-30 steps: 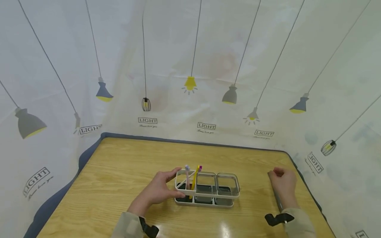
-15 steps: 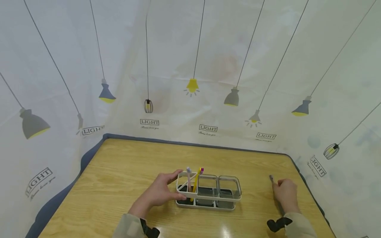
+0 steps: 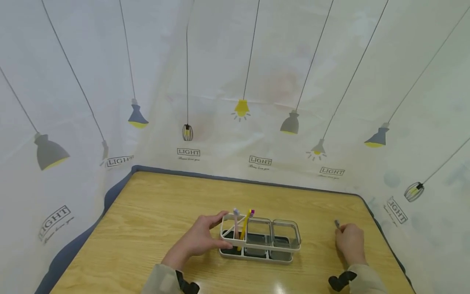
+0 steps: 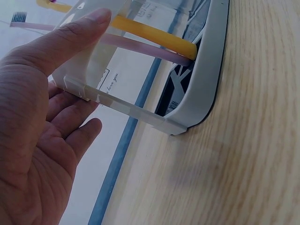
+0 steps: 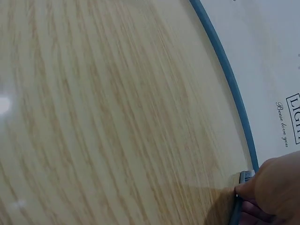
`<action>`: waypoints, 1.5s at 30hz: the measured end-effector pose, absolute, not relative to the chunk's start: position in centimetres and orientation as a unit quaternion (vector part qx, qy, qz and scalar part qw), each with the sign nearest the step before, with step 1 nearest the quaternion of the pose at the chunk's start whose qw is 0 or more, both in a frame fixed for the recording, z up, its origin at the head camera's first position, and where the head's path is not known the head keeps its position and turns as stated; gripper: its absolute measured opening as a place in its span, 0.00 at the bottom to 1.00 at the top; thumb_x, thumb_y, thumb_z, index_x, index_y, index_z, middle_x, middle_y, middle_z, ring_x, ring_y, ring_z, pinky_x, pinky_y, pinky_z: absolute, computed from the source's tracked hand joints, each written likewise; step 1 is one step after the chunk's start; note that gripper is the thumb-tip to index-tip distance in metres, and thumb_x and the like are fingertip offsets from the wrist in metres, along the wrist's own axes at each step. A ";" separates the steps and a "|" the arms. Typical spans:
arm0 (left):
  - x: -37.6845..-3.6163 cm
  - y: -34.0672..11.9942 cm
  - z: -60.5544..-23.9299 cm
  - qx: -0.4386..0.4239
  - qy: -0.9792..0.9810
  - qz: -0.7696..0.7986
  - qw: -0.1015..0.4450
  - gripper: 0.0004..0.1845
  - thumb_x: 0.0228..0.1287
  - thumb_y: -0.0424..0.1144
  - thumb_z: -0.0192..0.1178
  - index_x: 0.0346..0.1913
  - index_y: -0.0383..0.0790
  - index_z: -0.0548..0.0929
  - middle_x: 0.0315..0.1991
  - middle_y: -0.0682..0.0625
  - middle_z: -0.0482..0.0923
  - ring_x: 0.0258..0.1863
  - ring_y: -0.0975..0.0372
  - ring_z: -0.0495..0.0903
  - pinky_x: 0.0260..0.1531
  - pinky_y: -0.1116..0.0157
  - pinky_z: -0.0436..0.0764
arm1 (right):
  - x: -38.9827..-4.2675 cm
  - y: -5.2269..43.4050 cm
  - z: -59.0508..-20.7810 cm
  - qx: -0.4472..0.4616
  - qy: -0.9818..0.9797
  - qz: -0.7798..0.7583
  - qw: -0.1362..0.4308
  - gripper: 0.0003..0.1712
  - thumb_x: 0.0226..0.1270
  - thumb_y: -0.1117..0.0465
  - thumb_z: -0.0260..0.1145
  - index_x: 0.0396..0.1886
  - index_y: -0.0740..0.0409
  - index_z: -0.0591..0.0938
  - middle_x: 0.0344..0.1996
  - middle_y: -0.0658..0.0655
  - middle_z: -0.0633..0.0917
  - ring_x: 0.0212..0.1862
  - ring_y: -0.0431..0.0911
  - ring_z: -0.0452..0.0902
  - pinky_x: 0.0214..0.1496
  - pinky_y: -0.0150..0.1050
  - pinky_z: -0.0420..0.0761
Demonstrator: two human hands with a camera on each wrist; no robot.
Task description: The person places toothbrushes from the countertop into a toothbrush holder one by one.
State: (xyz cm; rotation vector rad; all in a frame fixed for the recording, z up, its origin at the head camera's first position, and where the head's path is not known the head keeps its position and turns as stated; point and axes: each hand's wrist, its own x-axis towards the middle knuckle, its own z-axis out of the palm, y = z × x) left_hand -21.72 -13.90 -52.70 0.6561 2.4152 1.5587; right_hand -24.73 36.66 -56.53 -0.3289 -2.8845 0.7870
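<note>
A white three-compartment rack (image 3: 260,241) stands on the wooden table (image 3: 165,204). Its left compartment holds a pale pink toothbrush (image 3: 236,218) and a yellow toothbrush (image 3: 245,224) with a magenta head, both leaning. My left hand (image 3: 202,239) grips the rack's left end, fingers behind and thumb in front. In the left wrist view, the left hand (image 4: 42,117) lies against the rack (image 4: 206,75), with the yellow toothbrush (image 4: 154,37) crossing above. My right hand (image 3: 350,243) holds a grey toothbrush (image 3: 336,223) low over the table at the right. The right wrist view shows the grey toothbrush (image 5: 246,176) poking out of the right hand (image 5: 276,192).
The rack's middle and right compartments (image 3: 286,237) are clear-walled with nothing standing in them. A white curtain printed with lamps (image 3: 242,108) surrounds the table on three sides. A blue strip (image 5: 225,70) edges the tabletop near my right hand.
My right hand has come down towards the table, and the grey toothbrush's head now shows beyond its fingers. My left hand has stayed on the rack's end.
</note>
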 end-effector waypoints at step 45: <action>-21.8 -14.0 -52.6 0.228 0.817 0.519 0.105 0.55 0.55 0.54 0.82 0.81 0.39 0.66 0.78 0.44 0.65 0.76 0.50 0.67 0.73 0.45 0.69 | -18.8 24.4 -41.8 -0.036 -0.839 0.475 0.263 0.07 0.70 0.68 0.75 0.44 0.68 0.92 0.38 0.63 0.91 0.33 0.32 0.82 0.33 0.22 0.80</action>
